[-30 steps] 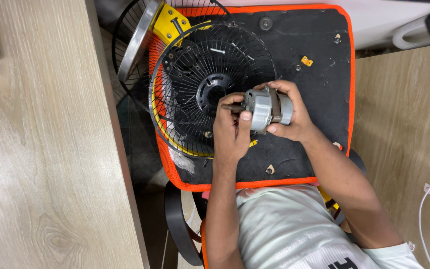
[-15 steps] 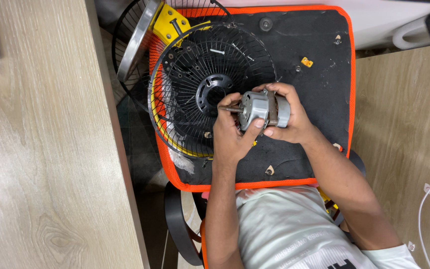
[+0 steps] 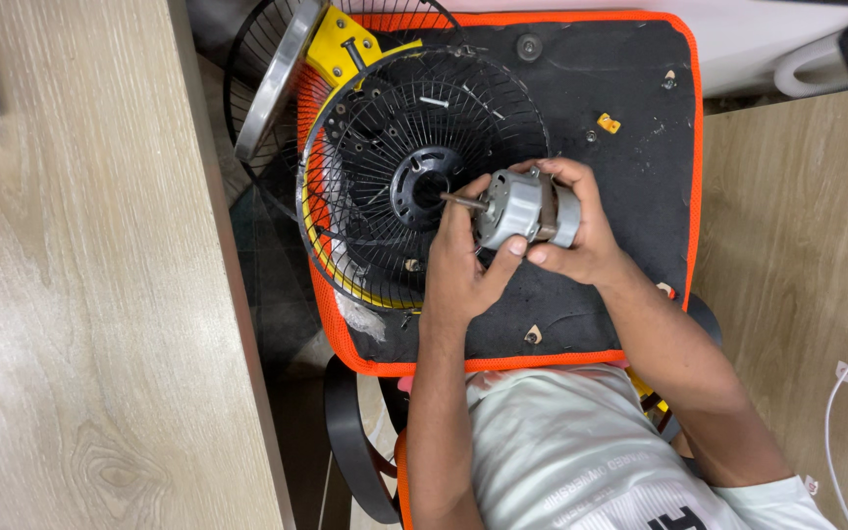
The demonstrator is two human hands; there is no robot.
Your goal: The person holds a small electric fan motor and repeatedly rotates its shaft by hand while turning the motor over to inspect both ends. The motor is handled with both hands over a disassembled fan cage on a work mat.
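Since a second ago the small grey fan motor (image 3: 524, 208) has tilted, so its thin shaft now points left toward the hub of the black wire fan guard (image 3: 424, 177), and the hands have shifted slightly with it.

Going left to right: a pale wooden tabletop (image 3: 80, 294) fills the left side; beside it a second wire guard with a metal rim (image 3: 267, 93) leans against a yellow bracket (image 3: 341, 49). The black guard lies on a black mat with an orange border (image 3: 640, 98). The left hand (image 3: 463, 265) has its fingers curled shut around the motor's front end, thumb pressing the casing. The right hand (image 3: 581, 236) wraps closed around the rear of the motor — held just above the mat, right of the hub.

The shaft sits close to the guard's spokes; a slip of the grip could jam it between wires — or knock the small loose parts (image 3: 608, 123) off the mat.
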